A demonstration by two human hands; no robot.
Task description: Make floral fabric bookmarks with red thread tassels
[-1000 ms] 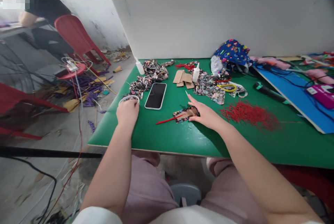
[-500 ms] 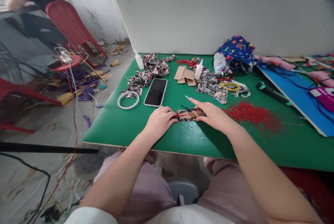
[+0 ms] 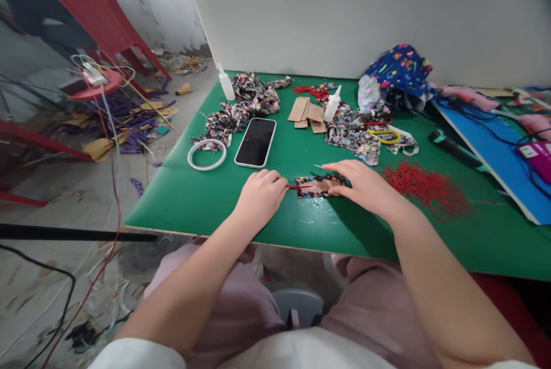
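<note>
A plain white top (image 3: 301, 352) spans the bottom centre of the frame, its left sleeve (image 3: 140, 354) showing at the lower left and ending in a smooth, rounded hem that leaves the forearm bare. Loose, dusty mauve-pink trousers (image 3: 241, 300) with soft folds cover both legs. Both the left hand (image 3: 262, 194) and right hand (image 3: 364, 185) are bare.

L hand (image 3: 263, 195) pinches red cord (image 3: 294, 187) by patterned fabric piece (image 3: 310, 186).
</note>
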